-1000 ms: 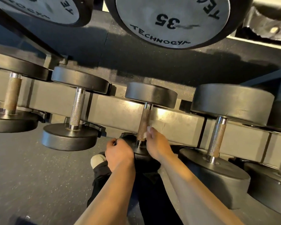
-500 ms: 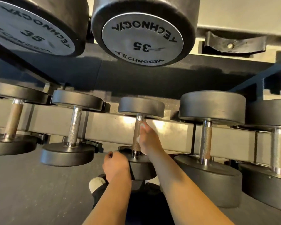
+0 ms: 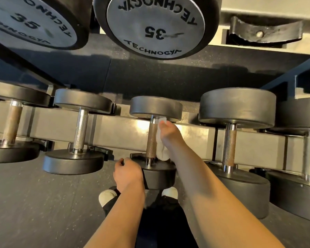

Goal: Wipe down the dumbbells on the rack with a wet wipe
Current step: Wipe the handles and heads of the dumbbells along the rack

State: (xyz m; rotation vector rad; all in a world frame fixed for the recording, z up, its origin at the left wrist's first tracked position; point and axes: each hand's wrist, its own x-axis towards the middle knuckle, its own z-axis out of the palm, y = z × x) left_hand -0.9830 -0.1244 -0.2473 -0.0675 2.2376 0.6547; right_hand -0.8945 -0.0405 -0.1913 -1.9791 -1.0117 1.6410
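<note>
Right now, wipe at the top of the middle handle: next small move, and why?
Probably drag the wet wipe back down the handle: the right hand presses it near the far head, the knurling below looks uncovered, and the left hand steadies the near head.

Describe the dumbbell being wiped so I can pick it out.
On the lower rack rail, it is the middle dumbbell, the smallest there. The right hand presses a white wipe to its handle; the left hand grips its near head.
</note>
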